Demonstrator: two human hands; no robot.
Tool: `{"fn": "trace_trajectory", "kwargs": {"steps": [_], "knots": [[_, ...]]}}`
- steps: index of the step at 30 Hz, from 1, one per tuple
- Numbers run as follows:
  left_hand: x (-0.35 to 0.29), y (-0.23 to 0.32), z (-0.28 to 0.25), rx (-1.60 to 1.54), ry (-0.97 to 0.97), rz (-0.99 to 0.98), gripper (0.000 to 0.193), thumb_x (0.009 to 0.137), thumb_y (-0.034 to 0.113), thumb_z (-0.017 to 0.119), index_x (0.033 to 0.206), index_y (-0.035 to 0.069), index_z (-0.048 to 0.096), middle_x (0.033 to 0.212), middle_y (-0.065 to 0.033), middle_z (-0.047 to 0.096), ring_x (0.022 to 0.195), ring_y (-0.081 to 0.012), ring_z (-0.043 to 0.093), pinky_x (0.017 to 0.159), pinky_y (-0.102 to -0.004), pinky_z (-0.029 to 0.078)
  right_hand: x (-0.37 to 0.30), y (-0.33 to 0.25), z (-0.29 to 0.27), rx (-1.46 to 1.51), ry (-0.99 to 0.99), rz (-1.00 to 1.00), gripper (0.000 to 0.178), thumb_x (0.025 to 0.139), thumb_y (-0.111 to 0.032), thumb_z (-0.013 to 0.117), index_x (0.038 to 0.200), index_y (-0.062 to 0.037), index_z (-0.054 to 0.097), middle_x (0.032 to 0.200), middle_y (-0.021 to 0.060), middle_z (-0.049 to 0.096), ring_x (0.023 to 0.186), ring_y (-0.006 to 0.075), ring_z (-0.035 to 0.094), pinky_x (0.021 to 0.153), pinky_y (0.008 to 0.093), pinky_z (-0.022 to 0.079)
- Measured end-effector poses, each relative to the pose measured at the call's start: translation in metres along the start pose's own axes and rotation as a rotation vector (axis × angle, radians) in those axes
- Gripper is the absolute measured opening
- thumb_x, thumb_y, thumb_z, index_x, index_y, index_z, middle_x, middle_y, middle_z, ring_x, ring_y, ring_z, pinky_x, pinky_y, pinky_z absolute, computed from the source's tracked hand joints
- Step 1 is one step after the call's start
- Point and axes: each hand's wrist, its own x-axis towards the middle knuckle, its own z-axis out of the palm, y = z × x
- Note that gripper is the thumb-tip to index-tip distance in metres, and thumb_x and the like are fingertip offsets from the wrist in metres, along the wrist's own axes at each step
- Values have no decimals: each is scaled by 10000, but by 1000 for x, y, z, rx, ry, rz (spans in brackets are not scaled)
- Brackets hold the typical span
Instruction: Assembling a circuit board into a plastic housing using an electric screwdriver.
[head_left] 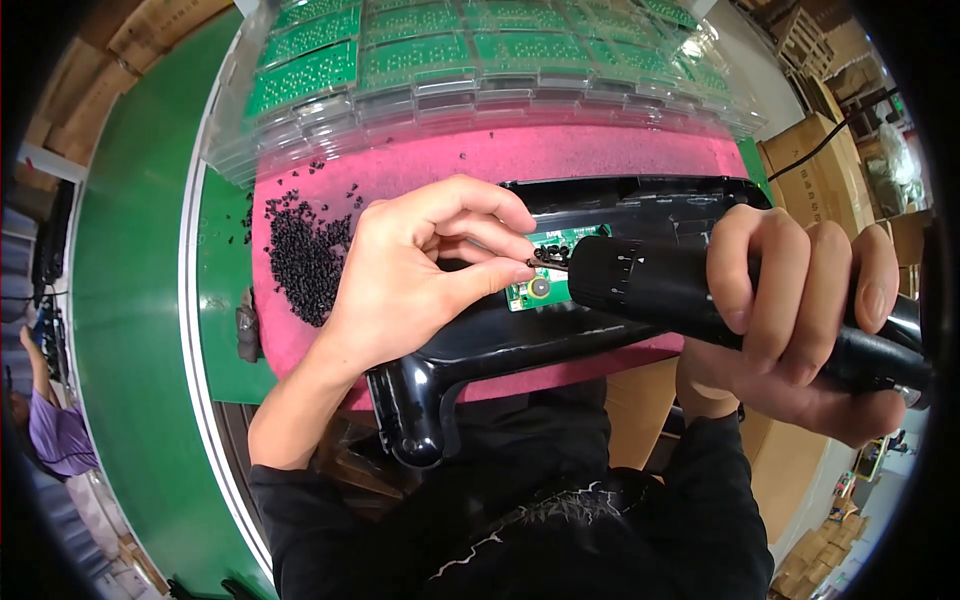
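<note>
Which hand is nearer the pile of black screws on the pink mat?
Left. The left hand lies just right of the screw pile, its wrist almost beside it; the right hand grips the electric screwdriver far off to the right.

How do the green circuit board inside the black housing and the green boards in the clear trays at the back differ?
The circuit board in the housing is a single small piece seated in the black housing; the tray boards are many, lying in stacked clear trays. The housing board is partly covered by the left hand and the black power screwdriver; the tray boards lie untouched. Both are green.
</note>
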Motion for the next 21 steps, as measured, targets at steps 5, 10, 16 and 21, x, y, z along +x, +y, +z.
{"fn": "trace_trajectory", "kwargs": {"steps": [5, 10, 16, 21], "knots": [[-7, 3, -3, 94, -16, -3, 303, 796, -152, 681, 1078, -60, 621, 976, -121, 699, 931, -176, 699, 824, -288, 584, 0, -1, -1, -80, -130, 61, 450, 777, -452, 748, 1000, -138, 514, 649, -59, 598, 500, 43, 534, 507, 207, 397], [-3, 7, -3, 167, -260, 87, 262, 782, -40, 732, 1036, -55, 665, 1050, -150, 693, 918, -201, 685, 811, -317, 558, 0, -5, -2, -13, -90, 96, 446, 794, -450, 730, 1014, -127, 517, 647, -60, 596, 481, 35, 533, 483, 198, 395], [2, -3, -2, 466, -203, 412, 156, 757, 4, 732, 896, -36, 673, 862, -137, 689, 804, -289, 674, 724, -358, 541, 14, -15, -16, -132, -234, 311, 466, 846, -508, 689, 1078, -149, 501, 692, -63, 593, 539, 57, 548, 520, 244, 403], [1, -4, 0, 764, 6, 576, 155, 700, -63, 724, 818, -18, 632, 781, -114, 650, 723, -274, 657, 634, -349, 533, 11, -16, -35, -158, -314, 361, 543, 850, -606, 611, 1112, -145, 497, 704, -49, 547, 562, 81, 496, 562, 269, 387]]}}
